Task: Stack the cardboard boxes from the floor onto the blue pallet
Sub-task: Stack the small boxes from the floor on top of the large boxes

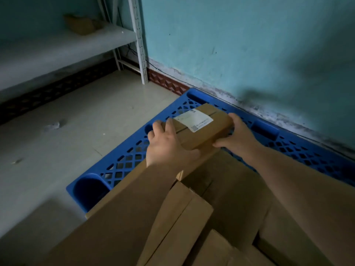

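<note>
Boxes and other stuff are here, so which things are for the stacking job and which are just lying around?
For the job:
- small labelled box, gripped by the left hand and right hand
- bigger cardboard boxes under it
- blue pallet

Just lying about:
- white shelf rack
- brown bundle on the shelf
- scraps on the floor

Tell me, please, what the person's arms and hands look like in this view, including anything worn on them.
Both forearms are bare as far as the frame shows: no sleeves, gloves, watch, rings or bands are visible. The left hand and right hand carry no markings that I can make out in the dim light.
</note>
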The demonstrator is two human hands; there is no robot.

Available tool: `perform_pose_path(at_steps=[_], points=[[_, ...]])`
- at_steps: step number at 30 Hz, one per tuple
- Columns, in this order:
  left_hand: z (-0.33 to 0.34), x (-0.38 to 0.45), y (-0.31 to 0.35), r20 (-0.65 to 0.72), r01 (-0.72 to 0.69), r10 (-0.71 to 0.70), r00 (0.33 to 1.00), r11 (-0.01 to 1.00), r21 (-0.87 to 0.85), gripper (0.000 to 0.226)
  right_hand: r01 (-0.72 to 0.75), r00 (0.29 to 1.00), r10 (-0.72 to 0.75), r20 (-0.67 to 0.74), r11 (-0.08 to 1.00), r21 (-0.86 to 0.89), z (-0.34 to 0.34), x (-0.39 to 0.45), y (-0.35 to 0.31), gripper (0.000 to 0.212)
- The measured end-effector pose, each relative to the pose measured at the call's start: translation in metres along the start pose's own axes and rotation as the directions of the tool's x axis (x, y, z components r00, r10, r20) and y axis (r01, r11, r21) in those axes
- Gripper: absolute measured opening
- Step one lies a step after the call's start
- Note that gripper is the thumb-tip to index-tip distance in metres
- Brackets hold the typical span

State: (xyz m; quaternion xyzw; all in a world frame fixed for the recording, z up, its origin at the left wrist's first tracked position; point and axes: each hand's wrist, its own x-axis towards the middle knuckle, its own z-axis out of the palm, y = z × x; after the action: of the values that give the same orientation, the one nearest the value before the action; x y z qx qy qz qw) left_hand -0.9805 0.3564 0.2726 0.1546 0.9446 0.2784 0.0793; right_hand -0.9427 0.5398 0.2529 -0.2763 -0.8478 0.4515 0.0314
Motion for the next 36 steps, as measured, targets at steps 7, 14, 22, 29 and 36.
perform_pose_path(at_steps=[7,14,22,29,36], points=[[0.026,0.019,-0.007,0.075,-0.014,0.01,0.997,0.998,0.055,0.105,-0.044,0.998,0.045,-0.047,0.999,0.018,0.015,0.021,0.013,0.091],[0.068,0.013,-0.053,0.048,0.056,-0.082,0.996,0.914,0.401,0.103,-0.048,0.998,0.046,0.041,0.997,0.056,0.066,0.032,0.044,0.088],[0.078,0.014,-0.054,-0.015,-0.016,0.025,1.0,0.904,0.426,0.081,0.007,1.0,-0.008,0.022,1.0,0.017,0.087,0.032,0.064,0.101],[0.021,-0.038,-0.073,-0.219,-0.073,0.114,0.969,0.98,0.187,0.049,0.315,0.932,-0.352,-0.088,0.906,-0.284,0.083,-0.027,-0.003,0.059],[-0.037,-0.148,-0.139,-0.42,0.014,0.003,0.907,0.999,0.039,0.036,0.683,0.727,-0.678,0.11,0.697,-0.218,0.104,-0.14,-0.065,0.038]])
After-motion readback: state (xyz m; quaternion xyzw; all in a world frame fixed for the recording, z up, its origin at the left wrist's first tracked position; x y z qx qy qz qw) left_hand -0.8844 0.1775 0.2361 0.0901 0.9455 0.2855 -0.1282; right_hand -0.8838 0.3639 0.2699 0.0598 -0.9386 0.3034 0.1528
